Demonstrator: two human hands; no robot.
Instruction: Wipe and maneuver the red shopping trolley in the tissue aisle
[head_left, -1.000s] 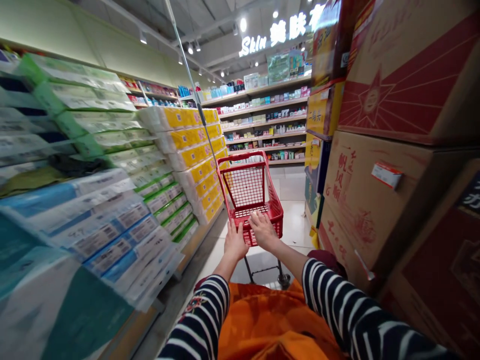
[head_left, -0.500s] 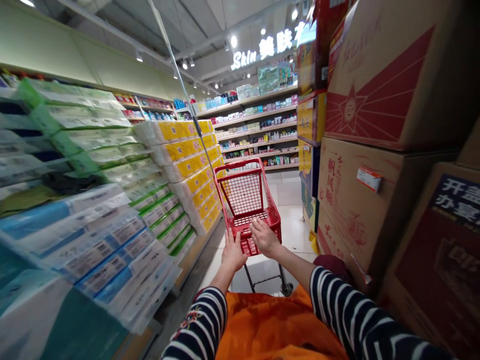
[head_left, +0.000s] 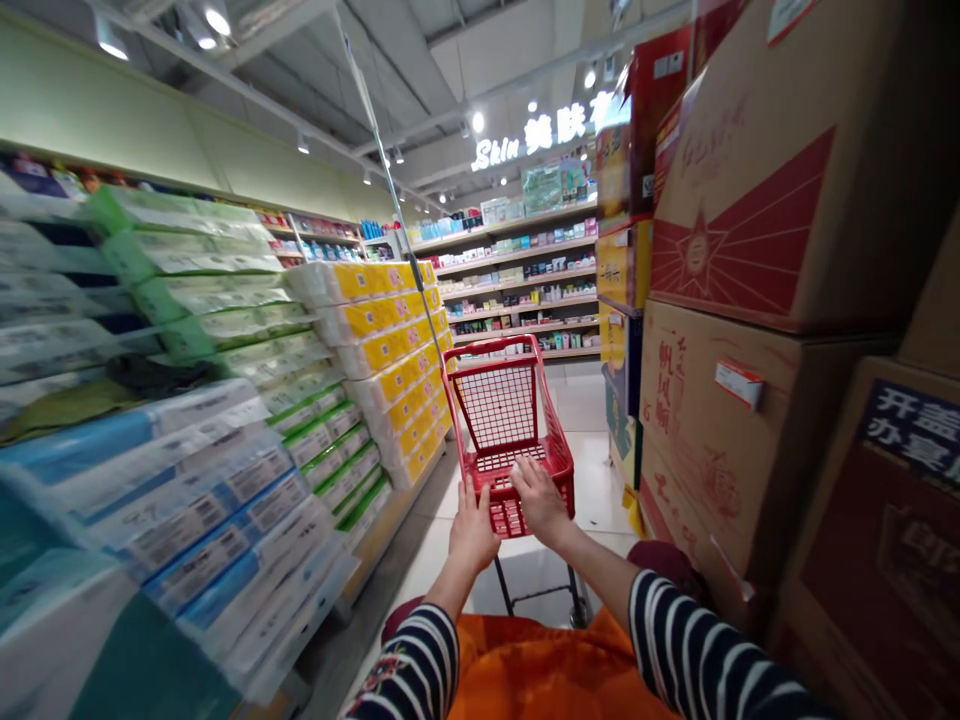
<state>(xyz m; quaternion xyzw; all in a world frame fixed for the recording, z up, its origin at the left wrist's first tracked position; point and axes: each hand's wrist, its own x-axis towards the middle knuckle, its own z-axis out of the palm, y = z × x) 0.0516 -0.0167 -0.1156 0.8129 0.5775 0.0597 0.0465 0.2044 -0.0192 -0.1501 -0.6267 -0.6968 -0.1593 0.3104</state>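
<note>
A red plastic shopping cart (head_left: 496,410) with a grid-patterned basket stands upright in front of me, on dark metal legs. My left hand (head_left: 474,530) lies over the near left corner of its rim, fingers stretched forward and a little apart. On the near right side of the basket rests my right hand (head_left: 540,498), its fingers extended and slightly bent. Neither hand shows anything held in it. The undersides of both palms are hidden. Inside the part of the basket that I can see, only red grid shows.
Stacked tissue packs in yellow (head_left: 397,385), green (head_left: 322,440) and blue (head_left: 217,500) line the left side. Large cardboard cartons (head_left: 720,400) rise close on the right. Ahead, shelves (head_left: 525,280) of small bottles and boxes cross the aisle's end. Pale floor tiles (head_left: 431,545) run between.
The cart and both hands sit slightly lower and further right in view. The whole scene has shifted downward as my view tilts up. Both hands keep their place on the cart.
</note>
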